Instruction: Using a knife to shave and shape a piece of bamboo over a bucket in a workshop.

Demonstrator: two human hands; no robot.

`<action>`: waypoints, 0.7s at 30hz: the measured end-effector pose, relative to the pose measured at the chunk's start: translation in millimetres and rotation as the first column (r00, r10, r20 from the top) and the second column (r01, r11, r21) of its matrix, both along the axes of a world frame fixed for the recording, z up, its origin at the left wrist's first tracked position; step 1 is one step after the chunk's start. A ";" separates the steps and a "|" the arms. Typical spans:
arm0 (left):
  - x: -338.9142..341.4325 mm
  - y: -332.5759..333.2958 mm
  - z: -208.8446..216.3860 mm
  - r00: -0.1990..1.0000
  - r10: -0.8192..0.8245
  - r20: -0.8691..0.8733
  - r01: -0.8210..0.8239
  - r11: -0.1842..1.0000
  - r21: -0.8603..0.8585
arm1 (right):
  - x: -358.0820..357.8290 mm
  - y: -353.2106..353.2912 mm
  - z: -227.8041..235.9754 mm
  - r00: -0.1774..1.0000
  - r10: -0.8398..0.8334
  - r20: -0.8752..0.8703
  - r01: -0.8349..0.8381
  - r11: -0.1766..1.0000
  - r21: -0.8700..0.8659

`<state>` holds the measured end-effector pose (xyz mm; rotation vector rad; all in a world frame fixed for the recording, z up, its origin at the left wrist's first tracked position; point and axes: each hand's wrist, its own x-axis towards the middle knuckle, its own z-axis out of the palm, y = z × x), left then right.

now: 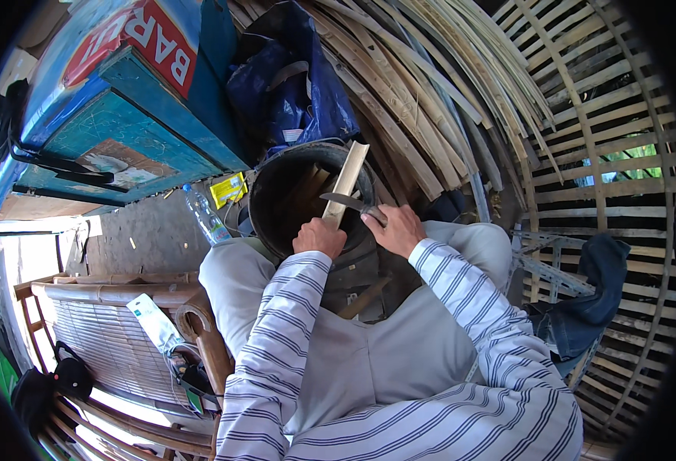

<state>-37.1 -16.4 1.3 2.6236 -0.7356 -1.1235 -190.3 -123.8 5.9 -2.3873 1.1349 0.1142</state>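
My left hand (pixel 320 237) is closed around the lower end of a split bamboo piece (pixel 348 174), which slants up and away over a dark bucket (pixel 265 223). In my right hand (pixel 398 229) is a knife (pixel 347 201), gripped by its handle. Its blade points left and lies across the bamboo just above my left fist. The bucket stands between my knees, and a few pieces of bamboo or wood show dimly inside it. Whether the blade has cut into the bamboo cannot be made out.
Long bamboo strips (pixel 415 100) are piled beyond the bucket, beside a blue plastic bag (pixel 288 96). A blue cabinet (pixel 138 131), a plastic bottle (pixel 205 215) and a yellow packet (pixel 229 190) are at left. A bamboo bench (pixel 107 292) stands nearer; dark cloth (pixel 591 300) hangs at right.
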 end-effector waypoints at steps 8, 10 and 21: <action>0.5 0.2 11.2 0.996 -0.009 -0.092 0.012 0.999 0.037 | -5.6 4.5 2.8 0.998 -0.033 0.045 0.029 0.997 0.077; 0.4 0.3 7.6 0.996 -0.002 -0.084 0.004 1.000 0.025 | -6.0 4.8 -2.2 0.992 -0.063 0.108 0.054 0.995 0.083; 7.5 4.1 -12.7 0.990 0.039 -0.139 -0.040 0.999 -0.011 | 7.7 15.5 14.9 0.972 0.009 0.236 -0.039 0.991 0.125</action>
